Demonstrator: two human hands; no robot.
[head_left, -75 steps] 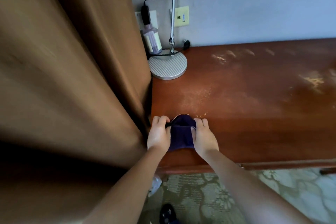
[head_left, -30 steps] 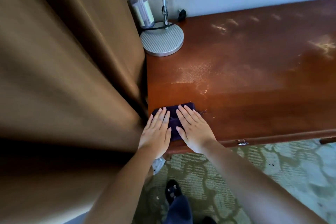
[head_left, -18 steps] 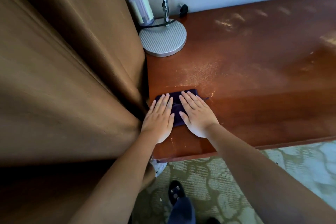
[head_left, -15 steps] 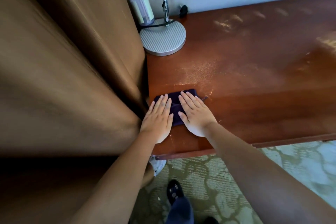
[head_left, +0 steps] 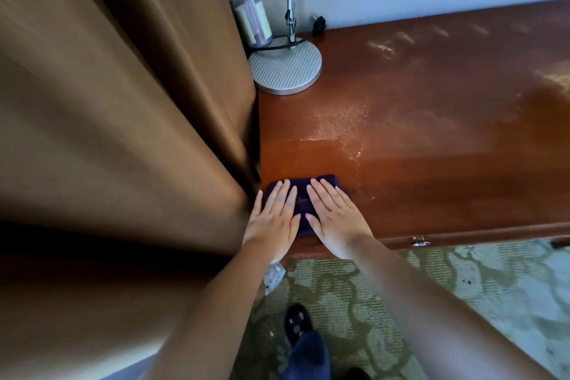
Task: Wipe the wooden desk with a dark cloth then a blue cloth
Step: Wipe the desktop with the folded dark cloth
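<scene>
A dark cloth (head_left: 300,199) is pressed flat on the desk (head_left: 431,133) at its near left corner, just beside the curtain (head_left: 123,102). It is covered by the left hand (head_left: 273,222) and the right hand (head_left: 334,219), both laid side by side with fingers straight. A lamp base (head_left: 285,68) is seen at the far left.

The wooden desk (head_left: 431,139) has a glossy red-brown top, with pale dusty streaks across its far half and a darker, cleaner band along the near edge. A dark cloth (head_left: 303,194) lies flat on it at the near left corner, and a round ribbed lamp base (head_left: 285,68) sits at the far left corner with a thin metal pole rising from it. A small black plug (head_left: 319,22) rests by the wall just right of the base.
</scene>
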